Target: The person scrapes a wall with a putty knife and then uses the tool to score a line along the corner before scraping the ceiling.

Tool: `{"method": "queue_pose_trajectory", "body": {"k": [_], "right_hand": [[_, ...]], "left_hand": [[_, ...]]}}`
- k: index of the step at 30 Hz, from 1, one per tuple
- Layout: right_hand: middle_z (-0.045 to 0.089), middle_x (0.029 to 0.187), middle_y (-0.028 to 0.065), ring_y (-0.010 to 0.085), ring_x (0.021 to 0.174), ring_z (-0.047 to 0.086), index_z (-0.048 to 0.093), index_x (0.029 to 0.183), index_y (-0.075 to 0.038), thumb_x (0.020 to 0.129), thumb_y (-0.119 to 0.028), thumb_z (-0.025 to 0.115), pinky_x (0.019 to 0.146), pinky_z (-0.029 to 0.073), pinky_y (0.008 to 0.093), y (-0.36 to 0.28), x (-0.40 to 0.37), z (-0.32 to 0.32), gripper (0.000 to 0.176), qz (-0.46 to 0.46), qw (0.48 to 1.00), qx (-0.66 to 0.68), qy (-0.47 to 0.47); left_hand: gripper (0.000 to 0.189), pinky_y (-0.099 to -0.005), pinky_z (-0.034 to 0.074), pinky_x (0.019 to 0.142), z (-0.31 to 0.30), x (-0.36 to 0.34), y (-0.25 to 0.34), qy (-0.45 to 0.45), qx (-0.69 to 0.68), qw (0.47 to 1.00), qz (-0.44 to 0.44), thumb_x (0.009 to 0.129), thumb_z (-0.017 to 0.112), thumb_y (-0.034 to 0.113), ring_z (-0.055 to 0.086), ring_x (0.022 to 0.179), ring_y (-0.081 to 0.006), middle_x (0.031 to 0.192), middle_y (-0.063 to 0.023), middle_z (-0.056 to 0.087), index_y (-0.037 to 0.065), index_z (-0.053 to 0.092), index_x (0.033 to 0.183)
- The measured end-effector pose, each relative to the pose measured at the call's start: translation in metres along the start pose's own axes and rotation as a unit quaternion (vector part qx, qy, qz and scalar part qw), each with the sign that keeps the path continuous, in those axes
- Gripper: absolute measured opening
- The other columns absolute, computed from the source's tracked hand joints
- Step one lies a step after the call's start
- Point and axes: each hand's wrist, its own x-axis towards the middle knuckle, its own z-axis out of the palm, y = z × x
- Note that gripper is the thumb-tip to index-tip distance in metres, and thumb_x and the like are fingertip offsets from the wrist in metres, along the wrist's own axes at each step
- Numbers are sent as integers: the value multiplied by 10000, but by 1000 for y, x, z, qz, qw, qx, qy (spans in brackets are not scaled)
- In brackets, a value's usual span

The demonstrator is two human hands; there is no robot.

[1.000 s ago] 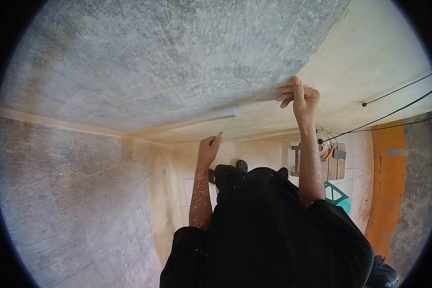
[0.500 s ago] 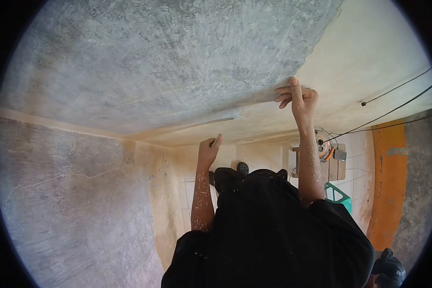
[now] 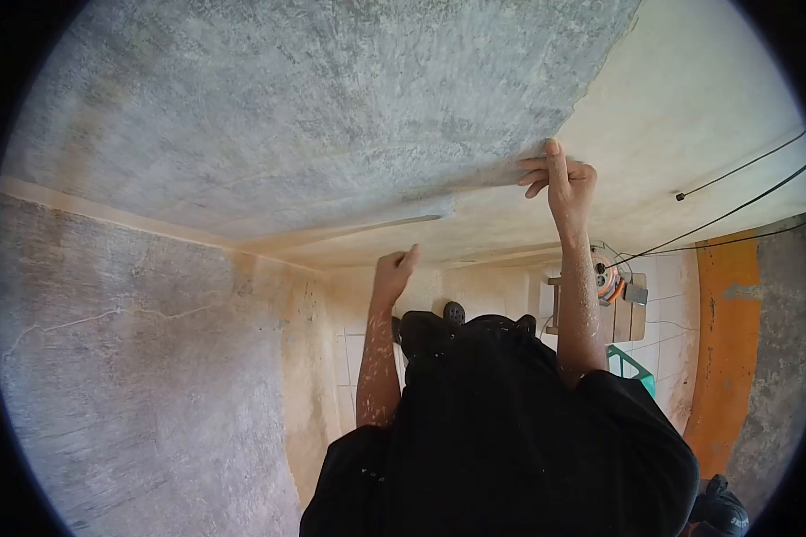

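Observation:
My right hand (image 3: 564, 183) is raised to the wall, thumb up at the ragged border where the grey surface (image 3: 349, 98) meets the cream coating (image 3: 690, 98). Its fingers are apart and point left, and I see nothing in them. Lower and to the left, my left hand (image 3: 391, 276) is near the lower cream part of the wall. Its thumb points up while the other fingers curl away from view; whatever they hold, if anything, is hidden. A narrow grey streak (image 3: 412, 219) lies on the wall just above it. Pale flecks cover both forearms.
Black cables (image 3: 725, 213) run across on the right. A cable reel (image 3: 605, 276) sits on a small wooden stool (image 3: 631, 322), with a green plastic stool (image 3: 631, 362) beside it. A cracked grey wall (image 3: 143, 385) stands at left. A person's dark cap (image 3: 721, 510) shows at lower right.
My left hand has shifted slightly up and right. My right hand is slightly higher and further right at the coating's border. The cap at lower right has moved down a little.

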Motion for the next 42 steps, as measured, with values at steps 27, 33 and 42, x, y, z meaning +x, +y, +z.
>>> {"method": "queue_pose_trajectory", "body": {"k": [27,33,42], "right_hand": [[662,607,143,147,463,594,700,736,80,962,-339,554,437,468,250,2,-2,3,497,5,1000,0,-2],[666,616,152,152,474,605,695,732,89,964,-313,557,440,477,256,-8,0,-4,485,27,998,-49,-38],[665,612,164,142,445,584,684,697,92,964,-293,561,419,459,247,-4,1,4,485,6,1000,-14,-10]], "left_hand": [[528,-313,328,523,27,6,25,-69,24,997,34,896,606,443,369,603,-84,580,33,404,-23,558,654],[547,-323,355,525,-8,-1,12,-34,-6,999,-42,870,638,451,408,579,-94,545,-26,446,-73,613,714],[500,-307,339,499,9,-1,20,-1,-31,999,-9,877,636,415,398,546,-87,538,-9,457,-44,627,678]]}}
